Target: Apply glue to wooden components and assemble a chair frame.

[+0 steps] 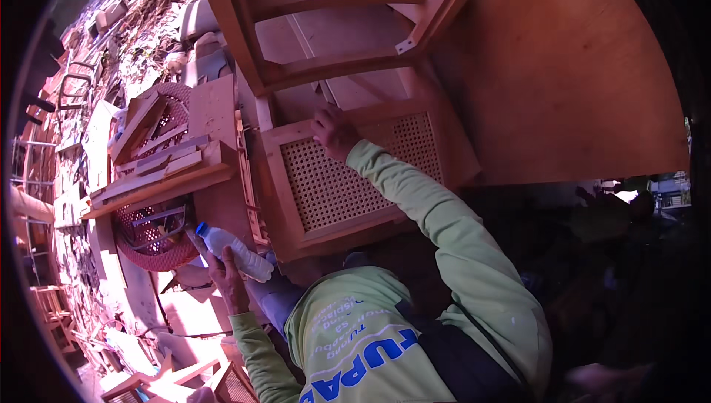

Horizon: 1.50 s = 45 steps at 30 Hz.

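Observation:
My left hand (228, 282) is wrapped around a translucent white plastic bottle (235, 252) with a blue cap, held tilted at my left side. My right hand (335, 132) is closed over the upper edge of a wooden-framed panel of woven cane (337, 181). Something thin and dark pokes up beyond its fingers, too small to make out. The panel lies in front of me on a wooden surface. Just beyond it rises a wooden chair-like frame (341, 66) with curved crossbars, set close to my right hand.
At the right stands a large curved wooden board (563, 70). Wood offcuts (159, 173) lie across a red woven round seat (152, 258) on the left. Scrap wood and debris (141, 40) cover the ground farther left. More wooden frames (178, 381) lie at the lower left.

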{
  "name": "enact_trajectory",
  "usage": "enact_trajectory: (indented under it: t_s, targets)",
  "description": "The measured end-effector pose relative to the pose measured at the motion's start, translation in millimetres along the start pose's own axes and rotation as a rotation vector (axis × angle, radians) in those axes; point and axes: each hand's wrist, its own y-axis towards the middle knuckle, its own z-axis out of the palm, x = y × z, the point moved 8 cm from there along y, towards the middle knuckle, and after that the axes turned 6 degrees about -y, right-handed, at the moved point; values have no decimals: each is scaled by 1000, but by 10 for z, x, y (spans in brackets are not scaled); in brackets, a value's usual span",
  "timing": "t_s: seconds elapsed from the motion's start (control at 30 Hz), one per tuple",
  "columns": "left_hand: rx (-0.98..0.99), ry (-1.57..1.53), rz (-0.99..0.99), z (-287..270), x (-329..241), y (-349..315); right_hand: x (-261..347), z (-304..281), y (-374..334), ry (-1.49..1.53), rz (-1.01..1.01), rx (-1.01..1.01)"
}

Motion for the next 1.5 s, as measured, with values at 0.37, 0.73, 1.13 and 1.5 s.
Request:
enact_trajectory:
  t_s: [0.37, 0.73, 1.13, 1.5]
  targets:
    - [25, -57, -11, 24, 174, 2, -74, 79, 64, 37, -90, 117]
    - [0, -95, 36, 78, 55, 1, -210, -120, -138, -99, 7, 156]
    - [154, -122, 54, 239, -291, -11, -245, -1049, 211, -90, 109, 5]
    - [271, 10, 140, 407, -561, -76, -435, -2002, 35, 1022, 671, -237]
